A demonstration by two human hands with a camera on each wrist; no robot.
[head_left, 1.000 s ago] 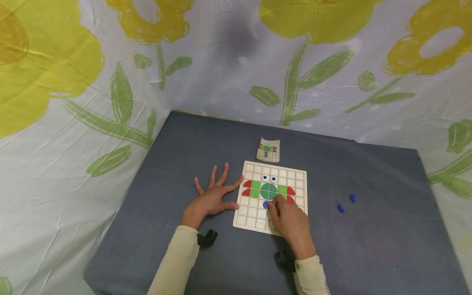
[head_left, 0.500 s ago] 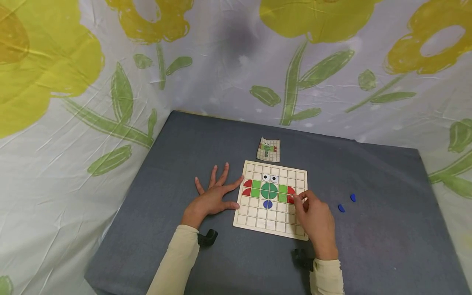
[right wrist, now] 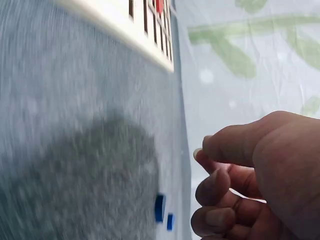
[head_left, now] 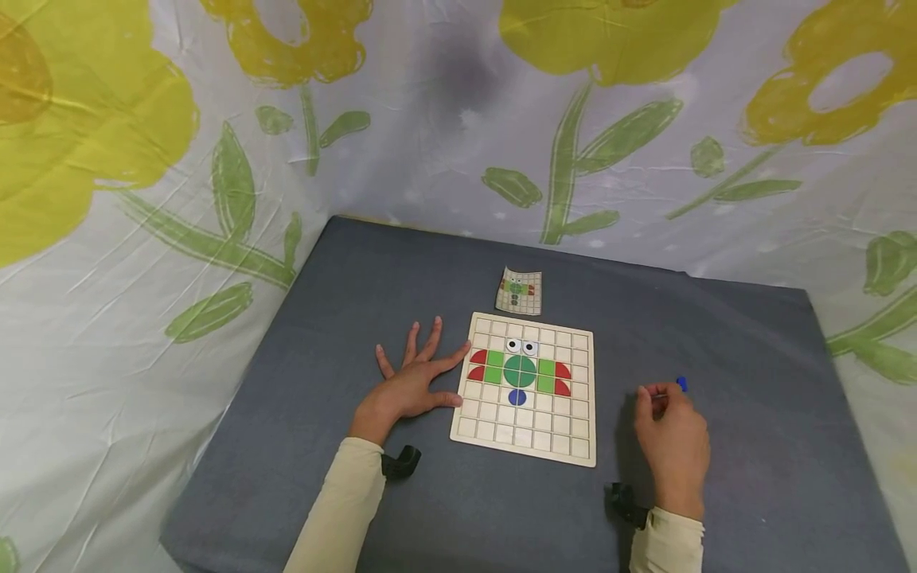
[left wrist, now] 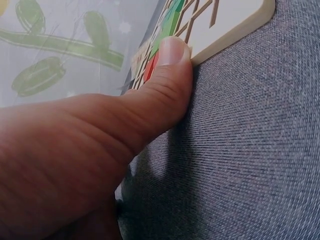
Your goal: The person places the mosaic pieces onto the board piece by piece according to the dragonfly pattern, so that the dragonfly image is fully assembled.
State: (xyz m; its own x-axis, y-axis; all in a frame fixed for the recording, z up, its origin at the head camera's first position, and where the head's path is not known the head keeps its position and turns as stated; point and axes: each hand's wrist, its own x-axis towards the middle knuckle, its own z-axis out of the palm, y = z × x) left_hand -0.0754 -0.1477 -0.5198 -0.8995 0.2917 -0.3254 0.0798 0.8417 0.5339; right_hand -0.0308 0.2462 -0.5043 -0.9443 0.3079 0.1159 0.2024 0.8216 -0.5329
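My left hand [head_left: 403, 394] lies spread at the left edge of a square wooden grid board [head_left: 494, 434]. Its thumb [left wrist: 172, 65] and index finger touch that edge. On the board sit a dark green circle [head_left: 519, 371], light green squares [head_left: 494, 368], red quarter-round pieces [head_left: 563, 387], two eye tiles [head_left: 521, 348] and a small blue circle [head_left: 517, 397]. To the right of the board, my right hand [head_left: 673, 442] hovers with loosely bent fingers and nothing between them. Two blue half-round pieces, a nearer one [right wrist: 159, 208] and a farther one [right wrist: 170, 221], lie close by; the hand hides one in the head view.
A small pattern card [head_left: 526, 294] with a curled corner lies behind the board. Grey cloth [head_left: 401, 270] covers the table, and a flower-printed curtain [head_left: 430, 159] hangs around its back and sides. Black wrist cameras [head_left: 403, 463] stick out from both wrists.
My right hand has left the blue circle, crossed the board's right side and moved right to the loose blue pieces. My left hand has stayed at the board's edge.
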